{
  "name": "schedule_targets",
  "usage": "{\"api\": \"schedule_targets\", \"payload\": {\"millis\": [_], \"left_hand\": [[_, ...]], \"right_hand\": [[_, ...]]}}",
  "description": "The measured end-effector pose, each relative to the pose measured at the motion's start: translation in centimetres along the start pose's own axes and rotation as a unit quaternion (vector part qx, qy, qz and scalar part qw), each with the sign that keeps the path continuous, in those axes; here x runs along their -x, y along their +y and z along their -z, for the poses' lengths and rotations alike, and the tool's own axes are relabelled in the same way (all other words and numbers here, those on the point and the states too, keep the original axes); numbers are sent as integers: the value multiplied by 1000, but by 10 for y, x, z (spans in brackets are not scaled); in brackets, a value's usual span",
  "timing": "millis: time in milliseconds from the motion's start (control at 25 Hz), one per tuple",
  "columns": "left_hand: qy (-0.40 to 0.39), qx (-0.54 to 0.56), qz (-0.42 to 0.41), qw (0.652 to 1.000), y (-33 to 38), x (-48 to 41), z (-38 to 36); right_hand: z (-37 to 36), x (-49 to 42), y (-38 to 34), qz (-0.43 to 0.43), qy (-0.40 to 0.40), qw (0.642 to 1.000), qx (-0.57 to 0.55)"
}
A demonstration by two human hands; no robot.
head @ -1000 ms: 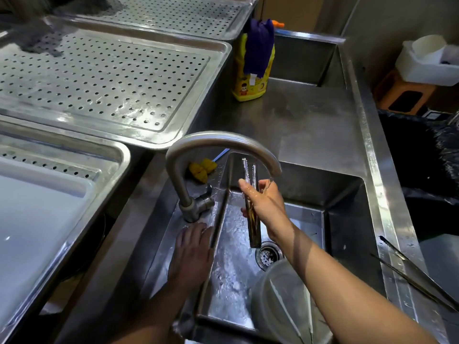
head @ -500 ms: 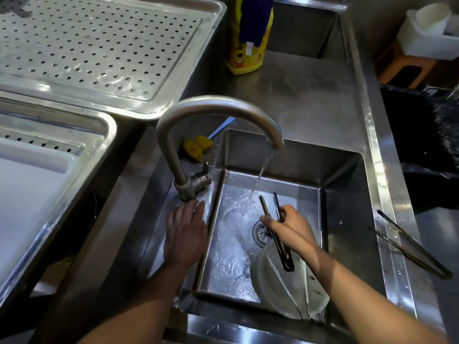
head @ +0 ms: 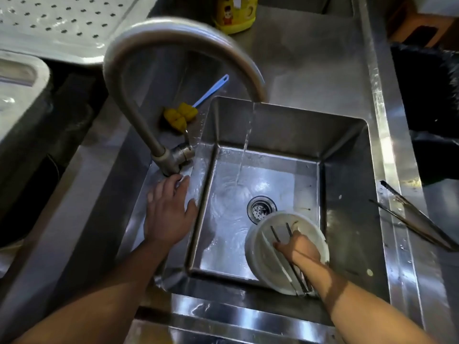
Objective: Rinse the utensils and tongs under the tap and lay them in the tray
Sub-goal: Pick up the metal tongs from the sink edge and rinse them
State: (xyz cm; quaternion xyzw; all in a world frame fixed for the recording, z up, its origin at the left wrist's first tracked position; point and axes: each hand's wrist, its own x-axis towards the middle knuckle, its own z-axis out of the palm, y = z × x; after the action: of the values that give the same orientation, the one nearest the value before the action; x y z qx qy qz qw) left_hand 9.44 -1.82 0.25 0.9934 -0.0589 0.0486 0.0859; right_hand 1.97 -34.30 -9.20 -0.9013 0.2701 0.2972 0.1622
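Water runs from the curved steel tap (head: 173, 28) into the sink (head: 345, 194). My right hand (head: 301, 249) grips a thin pair of metal tongs (head: 275, 234) low in the sink, inside a round white container (head: 255, 254) near the drain (head: 260, 208). The tongs' lower end lies over the container's near rim. My left hand (head: 169, 214) rests flat on the wet counter, fingertips at the tap's base. A second, longer pair of tongs (head: 417, 219) lies on the counter right of the sink. A perforated steel tray (head: 62, 23) sits at the upper left.
A yellow brush with a blue handle (head: 180, 116) lies behind the tap. A yellow detergent bottle (head: 234, 16) stands at the back. A black bin bag (head: 427, 90) hangs at the right. Another steel tray (head: 22, 70) shows at the left edge.
My right hand has carried the tongs down from under the tap's stream into the white container. My left hand stays by the tap's base. The view has tilted down.
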Motion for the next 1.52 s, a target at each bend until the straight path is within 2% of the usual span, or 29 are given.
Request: {"api": "schedule_targets", "payload": {"millis": [360,520,640,760,1120,1240,1320,1440,1520], "left_hand": [[9,10,0,1000,1,1,-1],[8,10,-2,1000,1,2,0],[2,9,-9,1000,0,1,-1],[-8,5,-11,1000,2,0,2],[-66,-13,-10,998,12,1,18],[-90,4,-13,996,19,2,25],[-89,7,-41,995,28,7,29],[-83,11,-78,993,35,18,33],[-93,8,-70,993,31,22,35]], "right_hand": [[-19,-11,6,-28,-3,1000,12],[-21,-10,9,8,-27,999,47],[-16,-3,12,-11,5,1000,18],[-8,5,17,10,44,998,50],[51,46,18,66,94,987,-110],[85,68,12,103,143,967,-184],[116,84,19,124,214,945,-216],[166,98,54,137,360,906,-174],[194,94,85,114,396,904,-116]]}}
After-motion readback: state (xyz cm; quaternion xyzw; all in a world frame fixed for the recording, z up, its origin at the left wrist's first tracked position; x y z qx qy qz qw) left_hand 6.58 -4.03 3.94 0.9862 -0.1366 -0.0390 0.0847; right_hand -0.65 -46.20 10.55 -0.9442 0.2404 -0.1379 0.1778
